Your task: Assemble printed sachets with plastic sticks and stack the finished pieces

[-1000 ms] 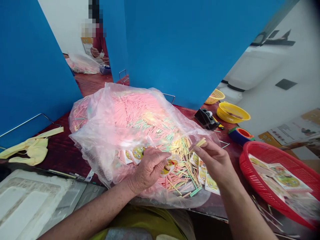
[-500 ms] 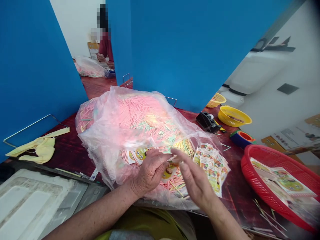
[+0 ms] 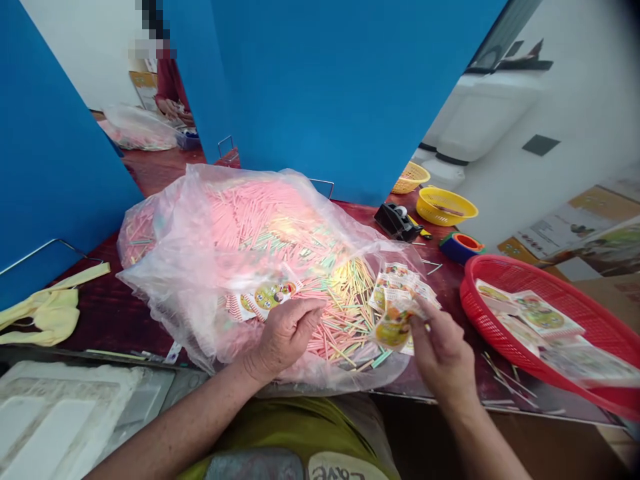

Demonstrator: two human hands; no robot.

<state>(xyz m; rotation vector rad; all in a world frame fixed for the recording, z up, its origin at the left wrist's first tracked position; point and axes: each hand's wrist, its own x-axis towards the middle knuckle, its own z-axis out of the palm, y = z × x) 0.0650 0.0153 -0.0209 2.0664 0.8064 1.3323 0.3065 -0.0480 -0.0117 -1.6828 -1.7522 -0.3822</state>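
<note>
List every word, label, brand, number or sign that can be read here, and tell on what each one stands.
"Love", apparently, on the pale patch of the olive clothing, cut off by the edge.
Packets by the right hand and in the red basket: too small or blurred.
Cardboard boxes: too blurred.

On the dark-red table (image 3: 103,313), the translucent plastic bag (image 3: 170,280) of thin pastel sticks (image 3: 250,208) lay before the flat blue panel (image 3: 320,93). The pale-yellow cloth (image 3: 60,317) lay left of the bag; right of it sat the black tape dispenser (image 3: 395,223) and the shallow red plastic basket (image 3: 603,303), with printed packets (image 3: 543,315) inside.
</note>
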